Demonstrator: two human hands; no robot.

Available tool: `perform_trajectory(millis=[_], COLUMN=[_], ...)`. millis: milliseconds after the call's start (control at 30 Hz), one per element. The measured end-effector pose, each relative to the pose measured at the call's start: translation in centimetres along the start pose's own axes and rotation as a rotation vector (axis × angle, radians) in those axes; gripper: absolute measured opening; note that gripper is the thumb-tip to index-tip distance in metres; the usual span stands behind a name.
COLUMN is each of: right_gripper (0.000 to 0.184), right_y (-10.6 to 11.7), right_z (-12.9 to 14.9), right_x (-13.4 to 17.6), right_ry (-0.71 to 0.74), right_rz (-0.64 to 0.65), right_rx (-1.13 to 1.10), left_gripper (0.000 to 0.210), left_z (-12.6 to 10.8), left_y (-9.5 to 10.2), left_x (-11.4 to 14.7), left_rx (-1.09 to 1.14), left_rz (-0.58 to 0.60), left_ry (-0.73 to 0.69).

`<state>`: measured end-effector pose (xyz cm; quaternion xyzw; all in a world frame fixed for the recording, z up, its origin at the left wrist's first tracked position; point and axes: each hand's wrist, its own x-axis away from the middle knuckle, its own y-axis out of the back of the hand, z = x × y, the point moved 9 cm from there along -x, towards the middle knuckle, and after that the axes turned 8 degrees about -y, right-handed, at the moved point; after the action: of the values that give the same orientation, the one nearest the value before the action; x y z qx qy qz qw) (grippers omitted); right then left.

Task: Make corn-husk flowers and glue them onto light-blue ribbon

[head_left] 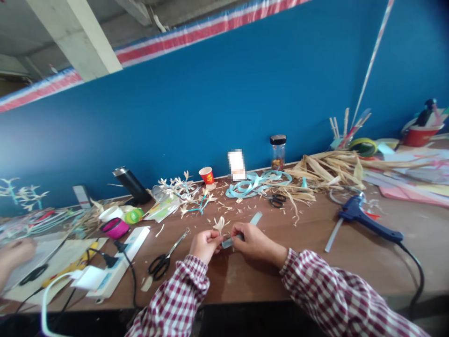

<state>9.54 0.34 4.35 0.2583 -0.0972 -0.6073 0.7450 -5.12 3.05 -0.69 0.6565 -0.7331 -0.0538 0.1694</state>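
Near the front middle of the table, my left hand (205, 245) pinches the base of a small pale flower (219, 224) that looks made of dried husk. My right hand (254, 243) is closed on a light blue ribbon strip (256, 218); one end sticks out beyond the knuckles and the other reaches my left fingertips. Both hands are close together, just above the tabletop. Open scissors with black handles (160, 266) lie to the left of my left hand. Farther back lie several finished-looking husk flowers (182, 187) with pale petals and blue stems.
A blue glue gun (372, 220) with its cord lies at right. Dried husks (326, 171), a coil of blue ribbon (250, 185), black scissors (278, 201), a red paper cup (206, 175) and a jar (278, 152) stand behind. A power strip (121, 264) and another person's hand (17, 252) are at left.
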Motion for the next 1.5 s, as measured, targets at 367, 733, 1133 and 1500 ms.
perform_trajectory(millis=[367, 733, 1133, 1500], right_gripper=[0.006, 0.018, 0.015, 0.015], right_y=[-0.3, -1.3, -1.6, -2.2], right_z=[-0.4, -0.9, -0.8, -0.6], right_x=[0.0, -0.1, 0.4, 0.5], right_ry=[-0.023, -0.054, -0.099, -0.134], right_rz=[0.002, 0.094, 0.076, 0.16], right_rx=[-0.007, -0.006, -0.063, -0.141], left_gripper=[0.02, 0.016, 0.014, 0.013], left_z=[-0.2, -0.4, -2.3, -4.4], left_y=[0.1, -0.3, 0.2, 0.0], left_x=[0.0, -0.1, 0.3, 0.8], left_rx=[0.049, -0.006, -0.197, -0.312], left_rz=[-0.058, -0.025, -0.061, -0.099], left_ry=[-0.044, -0.081, -0.198, -0.271])
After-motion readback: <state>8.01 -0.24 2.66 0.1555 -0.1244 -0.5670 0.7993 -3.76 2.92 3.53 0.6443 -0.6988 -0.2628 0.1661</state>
